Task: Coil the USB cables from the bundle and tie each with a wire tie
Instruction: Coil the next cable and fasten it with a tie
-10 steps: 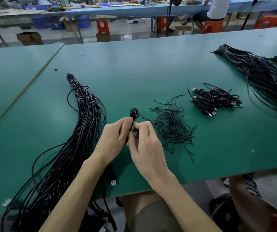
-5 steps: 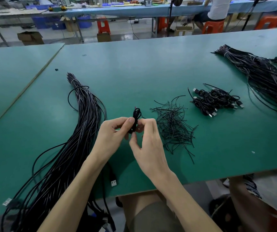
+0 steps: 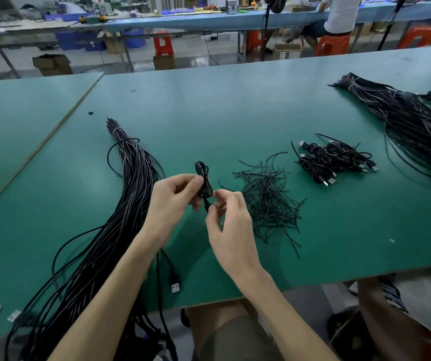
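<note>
Green table (image 3: 235, 105), orange stool (image 3: 329, 44), cardboard box (image 3: 53, 64), blue bin (image 3: 134, 39), seated person in white (image 3: 339, 14)

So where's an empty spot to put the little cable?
Bare table at the far middle, between the left bundle and the tied coils, and by the near edge right of the wire ties. Crowded by the right bundle.

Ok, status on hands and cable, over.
Left hand grips the coiled cable. Right hand pinches its lower end. Loose ties just to the right, bundle to the left; nothing blocking.
</note>
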